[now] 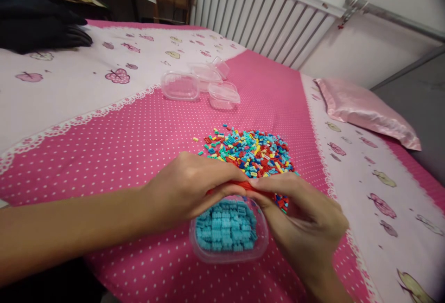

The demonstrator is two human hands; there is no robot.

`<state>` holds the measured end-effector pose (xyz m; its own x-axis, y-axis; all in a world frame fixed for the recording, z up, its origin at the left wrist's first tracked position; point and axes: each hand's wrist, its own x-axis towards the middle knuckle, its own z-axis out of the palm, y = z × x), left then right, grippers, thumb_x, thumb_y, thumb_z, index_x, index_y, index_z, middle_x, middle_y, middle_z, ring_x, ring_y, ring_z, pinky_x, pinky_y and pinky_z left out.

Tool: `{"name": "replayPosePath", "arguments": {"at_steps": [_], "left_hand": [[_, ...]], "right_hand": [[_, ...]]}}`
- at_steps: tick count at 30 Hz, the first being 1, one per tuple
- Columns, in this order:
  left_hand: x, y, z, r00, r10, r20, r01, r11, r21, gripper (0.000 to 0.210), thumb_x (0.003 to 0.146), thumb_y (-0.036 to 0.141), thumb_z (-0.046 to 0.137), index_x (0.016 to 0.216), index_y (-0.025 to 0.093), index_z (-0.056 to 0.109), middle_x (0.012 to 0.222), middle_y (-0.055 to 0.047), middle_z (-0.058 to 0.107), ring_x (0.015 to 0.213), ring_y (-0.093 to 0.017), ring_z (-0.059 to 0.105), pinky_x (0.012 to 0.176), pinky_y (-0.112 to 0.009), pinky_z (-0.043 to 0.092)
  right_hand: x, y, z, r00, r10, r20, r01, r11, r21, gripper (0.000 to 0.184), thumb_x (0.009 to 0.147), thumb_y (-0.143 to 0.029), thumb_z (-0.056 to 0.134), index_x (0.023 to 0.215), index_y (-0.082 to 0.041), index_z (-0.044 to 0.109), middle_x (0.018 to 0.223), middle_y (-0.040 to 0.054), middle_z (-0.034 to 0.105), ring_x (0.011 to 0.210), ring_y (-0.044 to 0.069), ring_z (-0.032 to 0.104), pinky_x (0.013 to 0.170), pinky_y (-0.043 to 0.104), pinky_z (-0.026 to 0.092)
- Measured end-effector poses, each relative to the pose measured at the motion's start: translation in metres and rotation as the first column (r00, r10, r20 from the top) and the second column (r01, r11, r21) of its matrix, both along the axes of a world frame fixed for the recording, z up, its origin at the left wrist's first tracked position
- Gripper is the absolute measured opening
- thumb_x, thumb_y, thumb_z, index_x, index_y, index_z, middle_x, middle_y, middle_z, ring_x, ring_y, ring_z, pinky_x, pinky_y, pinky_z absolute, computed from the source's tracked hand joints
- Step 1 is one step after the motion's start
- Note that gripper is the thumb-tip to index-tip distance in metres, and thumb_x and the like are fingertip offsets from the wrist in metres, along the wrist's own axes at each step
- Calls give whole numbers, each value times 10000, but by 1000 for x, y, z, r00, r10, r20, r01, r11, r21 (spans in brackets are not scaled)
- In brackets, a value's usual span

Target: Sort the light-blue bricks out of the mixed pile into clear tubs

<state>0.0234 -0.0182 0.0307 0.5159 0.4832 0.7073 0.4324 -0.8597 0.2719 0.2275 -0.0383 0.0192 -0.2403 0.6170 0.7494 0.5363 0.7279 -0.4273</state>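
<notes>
Both hands meet over the near side of a heap of small building bricks (257, 152) in red, blue, teal and yellow. My left hand (194, 184) and my right hand (302, 215) pinch a red strip (243, 185) between thumbs and fingers. It looks like red bricks, but the fingers cover most of it. Just below them a clear plastic container (229, 256) stands on the bed cover, holding turquoise bricks (224, 226) packed in rows. Its far rim is partly hidden by my hands.
Several clear plastic containers (181, 87) sit farther back on the pink dotted bed cover (139, 150). A pink satin pillow (368, 110) lies at the right, dark cloth (38, 20) at the far left. Behind the bed are a white radiator (257, 15) and a metal pipe (399, 17).
</notes>
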Motion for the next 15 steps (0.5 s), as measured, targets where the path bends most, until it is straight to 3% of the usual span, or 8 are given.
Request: {"name": "replayPosePath", "arguments": {"at_steps": [5,15], "left_hand": [[1,3,-3,999,46,-15,-45,997,62,364,1057,398,432,917,168,677,725,32,749,604,-77,687,537,-216,418],[-1,3,-4,998,51,-33,-48,995,87,332,1054,375,444,934,167,673,717,41,738,568,-68,654,538,-209,403]], "right_hand": [[0,0,3,1000,-8,-10,8,999,-47,166,818,-130,779,896,-259,709,801,-59,763,675,115,703,649,220,572],[-1,2,1,999,12,-52,-17,994,-106,154,824,-140,773,891,-262,707,794,-89,747,697,69,686,678,166,547]]}}
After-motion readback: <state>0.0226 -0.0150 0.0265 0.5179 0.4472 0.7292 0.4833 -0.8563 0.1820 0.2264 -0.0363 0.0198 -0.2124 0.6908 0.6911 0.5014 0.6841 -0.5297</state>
